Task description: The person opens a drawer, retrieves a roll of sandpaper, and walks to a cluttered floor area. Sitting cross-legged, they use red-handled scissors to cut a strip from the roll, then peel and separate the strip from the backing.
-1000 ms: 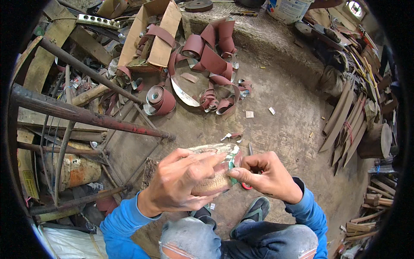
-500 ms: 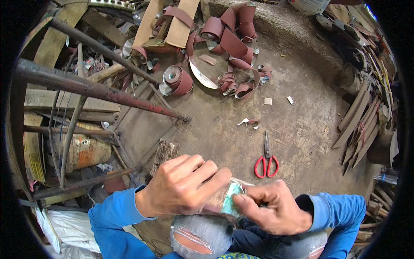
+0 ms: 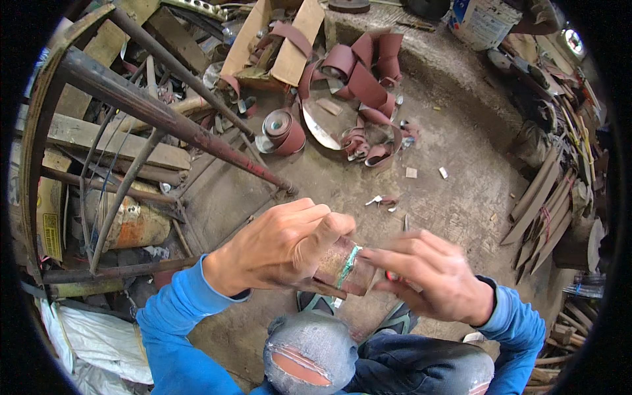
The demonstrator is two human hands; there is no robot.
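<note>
Held in front of my knees is a brown block [image 3: 334, 264] that looks wrapped in sandpaper, with a narrow shiny green strip [image 3: 347, 267] across it. My left hand [image 3: 280, 245] is closed round its left part, hiding that end. At the right end, the fingers of my right hand [image 3: 428, 273] are bent against the block, thumb below; they are partly blurred by motion. Behind the right hand lies a pair of scissors [image 3: 406, 224], mostly hidden, with only the blade tip and a bit of red handle showing.
Strips and rolls of reddish-brown sandpaper [image 3: 359, 79] lie on the concrete floor beyond, by an open cardboard box [image 3: 293, 62]. A metal frame [image 3: 191, 138] stands at left. Curved wooden pieces [image 3: 540, 210] are stacked at right. Small scraps [image 3: 385, 201] dot the floor.
Both hands and the block have moved up, away from my knees. The green patch under my right thumb now shows as a narrow strip. My right hand now covers most of the scissors.
</note>
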